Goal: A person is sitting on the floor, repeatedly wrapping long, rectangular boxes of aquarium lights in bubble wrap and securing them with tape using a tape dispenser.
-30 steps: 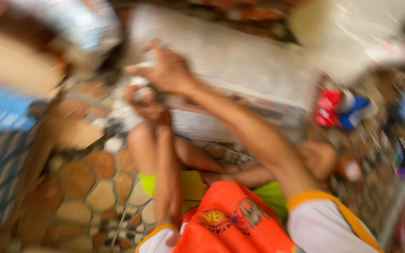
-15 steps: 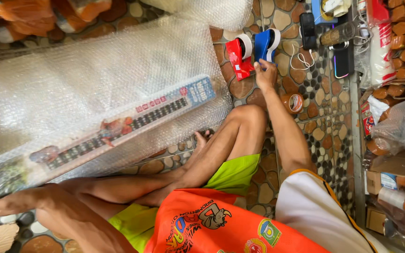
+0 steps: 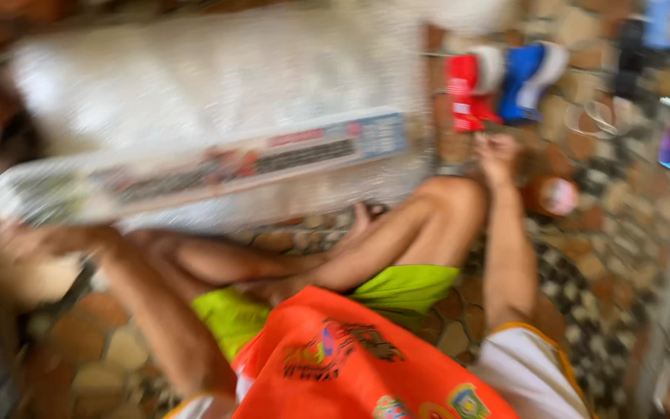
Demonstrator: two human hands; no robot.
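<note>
Your left hand (image 3: 29, 240) meets the left end of the long bubble-wrapped package (image 3: 219, 132) lying across the stone floor (image 3: 583, 225) above your knees; blur hides its fingers. Past your bent knee (image 3: 451, 194), your right hand (image 3: 496, 151) reaches with fingers curled, seemingly empty, just below the red tape dispenser (image 3: 467, 89) and the blue one (image 3: 525, 70).
</note>
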